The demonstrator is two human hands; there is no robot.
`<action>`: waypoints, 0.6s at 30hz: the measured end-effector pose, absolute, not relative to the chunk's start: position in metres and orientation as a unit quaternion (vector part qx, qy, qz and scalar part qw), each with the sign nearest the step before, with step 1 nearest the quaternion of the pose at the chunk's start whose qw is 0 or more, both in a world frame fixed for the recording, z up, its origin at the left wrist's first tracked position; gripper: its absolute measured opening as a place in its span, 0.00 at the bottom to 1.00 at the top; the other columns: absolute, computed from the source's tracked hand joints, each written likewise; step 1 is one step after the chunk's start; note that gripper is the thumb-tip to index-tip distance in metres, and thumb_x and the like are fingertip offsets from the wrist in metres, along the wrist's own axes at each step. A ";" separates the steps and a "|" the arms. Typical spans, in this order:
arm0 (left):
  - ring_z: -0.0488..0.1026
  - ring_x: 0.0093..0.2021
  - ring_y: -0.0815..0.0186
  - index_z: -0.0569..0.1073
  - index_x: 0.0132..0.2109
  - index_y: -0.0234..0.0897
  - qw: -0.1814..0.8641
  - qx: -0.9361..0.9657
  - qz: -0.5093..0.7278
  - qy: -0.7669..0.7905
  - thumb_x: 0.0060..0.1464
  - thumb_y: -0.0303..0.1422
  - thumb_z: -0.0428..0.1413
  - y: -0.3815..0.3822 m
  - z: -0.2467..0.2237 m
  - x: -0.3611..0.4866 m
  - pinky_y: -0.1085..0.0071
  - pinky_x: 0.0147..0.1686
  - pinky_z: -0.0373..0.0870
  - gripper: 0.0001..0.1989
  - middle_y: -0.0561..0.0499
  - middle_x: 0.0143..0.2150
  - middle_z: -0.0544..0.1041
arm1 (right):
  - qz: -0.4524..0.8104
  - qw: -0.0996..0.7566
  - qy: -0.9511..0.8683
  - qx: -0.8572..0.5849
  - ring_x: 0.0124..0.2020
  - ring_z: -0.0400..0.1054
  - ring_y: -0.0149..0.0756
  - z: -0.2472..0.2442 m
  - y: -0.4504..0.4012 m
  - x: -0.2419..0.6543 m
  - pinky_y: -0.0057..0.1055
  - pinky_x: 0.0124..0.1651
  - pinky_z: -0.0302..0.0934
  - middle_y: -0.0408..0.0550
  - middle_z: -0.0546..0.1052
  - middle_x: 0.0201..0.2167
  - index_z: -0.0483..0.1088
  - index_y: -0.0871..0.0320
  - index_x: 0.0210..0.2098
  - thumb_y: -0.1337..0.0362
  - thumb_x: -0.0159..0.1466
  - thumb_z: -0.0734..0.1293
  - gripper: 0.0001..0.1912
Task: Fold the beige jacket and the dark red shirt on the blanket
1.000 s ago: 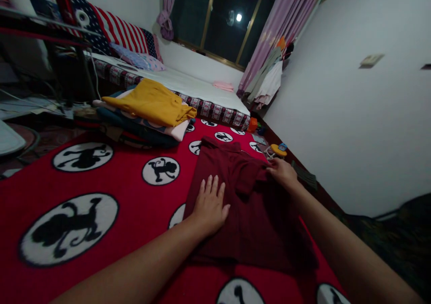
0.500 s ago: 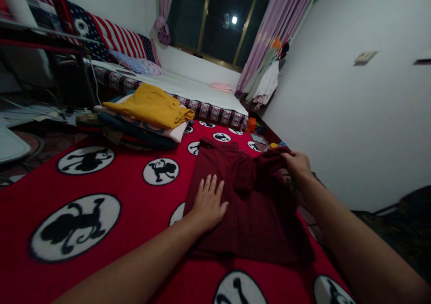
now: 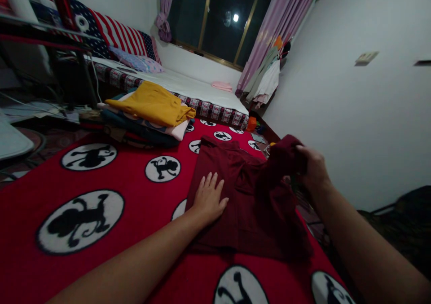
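A dark maroon garment (image 3: 251, 232), perhaps a long-sleeved top, lies spread on the red blanket (image 3: 141, 223). My left hand (image 3: 209, 200) rests flat on its left part, fingers stretched out. At the right, my right hand (image 3: 313, 165) is closed on a bunched part of the cloth that looks like a sleeve, lifted above the rest. The fingertips of that hand are partly hidden by the fabric. Folds run from the raised part toward the garment's middle.
A pile of folded clothes with a yellow garment (image 3: 153, 104) on top sits at the far left of the blanket. Behind it stands a low bed (image 3: 188, 86). A desk (image 3: 47, 41) is at the left, a white wall (image 3: 363, 129) at the right.
My right hand has raised the bunched cloth and shifted slightly right. My left hand stays flat on the garment.
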State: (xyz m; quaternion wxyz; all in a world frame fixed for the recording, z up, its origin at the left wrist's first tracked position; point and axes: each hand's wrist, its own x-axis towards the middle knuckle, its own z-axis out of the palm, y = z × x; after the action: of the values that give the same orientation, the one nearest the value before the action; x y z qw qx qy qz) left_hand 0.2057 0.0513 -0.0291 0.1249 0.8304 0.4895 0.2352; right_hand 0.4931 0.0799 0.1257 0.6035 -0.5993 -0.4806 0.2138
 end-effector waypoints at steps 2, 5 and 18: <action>0.52 0.68 0.50 0.69 0.59 0.33 0.143 0.820 0.257 0.491 0.57 0.36 0.54 0.054 -0.027 0.204 0.54 0.66 0.47 0.24 0.38 0.66 0.60 | 0.364 0.346 -0.598 -0.625 0.27 0.69 0.33 0.120 0.060 0.475 0.26 0.28 0.63 0.42 0.74 0.27 0.71 0.59 0.32 0.56 0.50 0.71 0.15; 0.59 0.65 0.54 0.76 0.49 0.35 0.168 0.798 0.299 0.495 0.57 0.32 0.53 0.057 -0.024 0.202 0.57 0.66 0.51 0.14 0.41 0.62 0.68 | 0.431 -0.024 -0.690 -0.581 0.27 0.69 0.34 0.110 0.044 0.458 0.26 0.27 0.60 0.44 0.76 0.24 0.74 0.61 0.29 0.50 0.49 0.73 0.19; 0.60 0.63 0.57 0.73 0.51 0.38 0.157 0.797 0.304 0.497 0.56 0.33 0.54 0.057 -0.028 0.201 0.58 0.65 0.53 0.15 0.44 0.60 0.69 | 0.189 0.221 -0.577 -0.763 0.27 0.72 0.39 0.054 0.087 0.492 0.29 0.28 0.60 0.48 0.76 0.23 0.74 0.60 0.29 0.53 0.52 0.70 0.15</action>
State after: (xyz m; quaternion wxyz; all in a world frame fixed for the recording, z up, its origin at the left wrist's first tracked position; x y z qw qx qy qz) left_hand 0.2010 0.0566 -0.0275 0.1573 0.7973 0.4971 0.3039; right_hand 0.4916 0.0867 0.0540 0.2210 -0.7635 -0.5766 0.1894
